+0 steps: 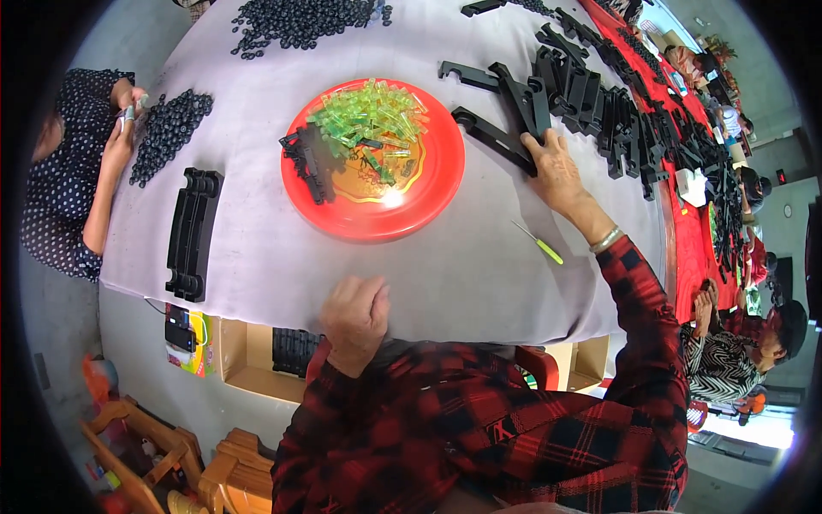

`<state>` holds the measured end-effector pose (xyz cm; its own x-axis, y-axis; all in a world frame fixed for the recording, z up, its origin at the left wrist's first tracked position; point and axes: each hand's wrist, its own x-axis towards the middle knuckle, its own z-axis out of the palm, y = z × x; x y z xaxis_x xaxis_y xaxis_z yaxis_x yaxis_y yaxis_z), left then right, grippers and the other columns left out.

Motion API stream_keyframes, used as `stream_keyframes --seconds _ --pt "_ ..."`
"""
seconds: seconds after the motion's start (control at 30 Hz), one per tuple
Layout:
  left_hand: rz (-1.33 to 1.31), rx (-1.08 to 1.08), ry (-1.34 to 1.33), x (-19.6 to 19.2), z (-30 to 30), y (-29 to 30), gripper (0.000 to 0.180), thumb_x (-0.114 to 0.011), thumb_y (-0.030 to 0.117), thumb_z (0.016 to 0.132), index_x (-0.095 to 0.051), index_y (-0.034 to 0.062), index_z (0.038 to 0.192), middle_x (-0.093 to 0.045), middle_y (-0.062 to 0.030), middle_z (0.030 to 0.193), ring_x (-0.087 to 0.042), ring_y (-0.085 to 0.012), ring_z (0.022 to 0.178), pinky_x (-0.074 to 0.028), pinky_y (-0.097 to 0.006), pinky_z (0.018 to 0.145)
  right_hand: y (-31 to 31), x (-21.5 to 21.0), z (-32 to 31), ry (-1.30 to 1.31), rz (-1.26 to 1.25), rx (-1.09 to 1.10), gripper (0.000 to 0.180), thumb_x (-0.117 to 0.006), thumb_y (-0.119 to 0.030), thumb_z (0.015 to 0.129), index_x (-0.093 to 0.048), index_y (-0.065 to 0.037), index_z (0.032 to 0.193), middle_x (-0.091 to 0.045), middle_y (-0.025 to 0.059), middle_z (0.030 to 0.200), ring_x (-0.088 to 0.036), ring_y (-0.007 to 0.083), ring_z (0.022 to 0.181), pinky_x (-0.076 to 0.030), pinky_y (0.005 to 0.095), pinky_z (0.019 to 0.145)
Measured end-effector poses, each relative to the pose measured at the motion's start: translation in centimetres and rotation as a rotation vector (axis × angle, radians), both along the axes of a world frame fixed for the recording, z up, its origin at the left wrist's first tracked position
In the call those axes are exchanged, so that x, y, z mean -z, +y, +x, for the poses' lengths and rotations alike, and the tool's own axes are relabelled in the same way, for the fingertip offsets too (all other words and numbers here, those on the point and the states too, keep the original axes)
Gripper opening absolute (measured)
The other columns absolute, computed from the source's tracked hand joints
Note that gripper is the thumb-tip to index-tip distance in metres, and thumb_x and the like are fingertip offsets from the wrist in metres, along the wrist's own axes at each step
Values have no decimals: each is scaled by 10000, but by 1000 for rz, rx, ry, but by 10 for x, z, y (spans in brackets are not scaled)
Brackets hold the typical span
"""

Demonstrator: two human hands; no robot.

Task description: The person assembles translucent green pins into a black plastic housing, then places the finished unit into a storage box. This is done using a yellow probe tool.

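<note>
My right hand (pixel 558 176) reaches out over the cloth on the right, fingers closed on the near end of a long black plastic bar (pixel 495 140). More bars of the same shape (pixel 533 101) lie crossed just beyond its fingertips. At the table's front edge my left hand (pixel 355 319) is curled into a loose fist, and nothing shows in it. Between the hands and farther back sits a red round plate (pixel 377 227). It carries a heap of small clear green plastic pieces (pixel 368 111) and a cluster of small black parts (pixel 308 167).
A screwdriver with a yellow-green handle (pixel 550 251) lies near my right wrist. One black bar (pixel 193 233) lies at the left. Small black round parts form piles (pixel 175 128). Black bars (pixel 591 107) crowd the right side. A co-worker (pixel 68 171) handles something at the left edge.
</note>
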<state>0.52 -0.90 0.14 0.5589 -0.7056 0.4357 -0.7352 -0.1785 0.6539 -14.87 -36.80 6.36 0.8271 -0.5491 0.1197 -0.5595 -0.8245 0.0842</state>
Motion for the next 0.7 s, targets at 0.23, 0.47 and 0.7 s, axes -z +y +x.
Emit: stream_keyframes --seconds 0.23,0.47,0.7 --pt "9 -17 -22 0 0 3 148 -762 50 800 -697 78 931 -580 -72 789 -597 -285 720 -460 -399 624 -16 -67 16 -15 536 -91 716 -874 -136 699 -587 -79 1353 -595 158 1161 -617 319 1051 -535 414 889" --pt "-39 -4 -15 2 0 -5 186 -741 35 768 -713 99 940 -606 -50 784 -598 -278 683 -458 -402 587 -178 -59 120 -317 224 26 379 -735 -290 894 -696 -80 1206 -722 148 1150 -716 289 967 -561 387 838" --pt "151 13 -21 2 -2 22 229 -739 105 790 -754 139 1016 -618 -17 811 -575 -229 624 -428 -378 538 -315 14 251 -487 3 -119 506 -724 -250 905 -592 -51 1351 -715 246 1122 -706 340 1065 -554 409 893"
